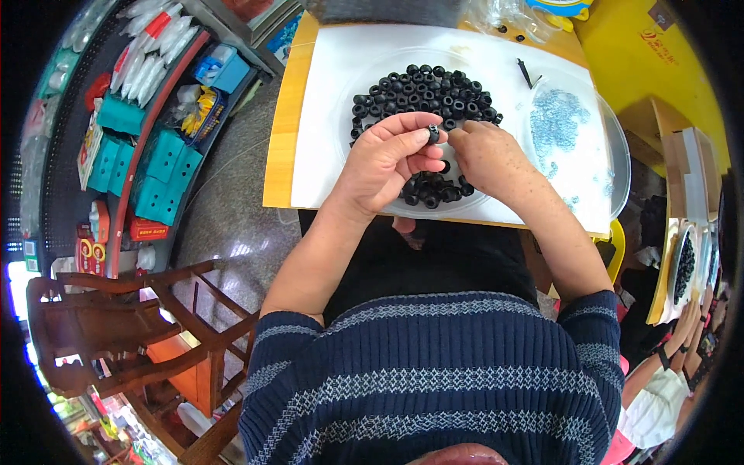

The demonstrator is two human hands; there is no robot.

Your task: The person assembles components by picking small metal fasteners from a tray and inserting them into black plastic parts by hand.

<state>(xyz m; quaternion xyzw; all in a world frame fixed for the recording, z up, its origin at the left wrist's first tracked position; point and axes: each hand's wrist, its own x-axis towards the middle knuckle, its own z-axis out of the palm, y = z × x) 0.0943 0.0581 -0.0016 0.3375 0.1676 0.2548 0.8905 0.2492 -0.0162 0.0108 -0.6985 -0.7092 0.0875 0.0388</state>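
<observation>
My left hand [387,159] pinches a small black ring-shaped part [434,135] between thumb and fingertips, its hollow end showing. Close beside it, my right hand [494,159] has its fingers bent and drawn together. Whatever those fingertips hold, if anything, is hidden. Both hands are above a round clear tray [343,85] of many loose black ring-shaped parts [418,91], most in a heap beyond the hands and some nearer me. To the right, a second clear tray [624,174] carries a spread of tiny pale-blue, see-through pieces [554,120].
White sheeting [314,147] covers most of the wooden table [279,155]. A thin black object [525,74] lies near the right tray. Clear plastic bags [496,17] sit at the far edge. Shelves with teal boxes [167,174] and a wooden chair [155,325] stand left; another person's hands [686,322] show far right.
</observation>
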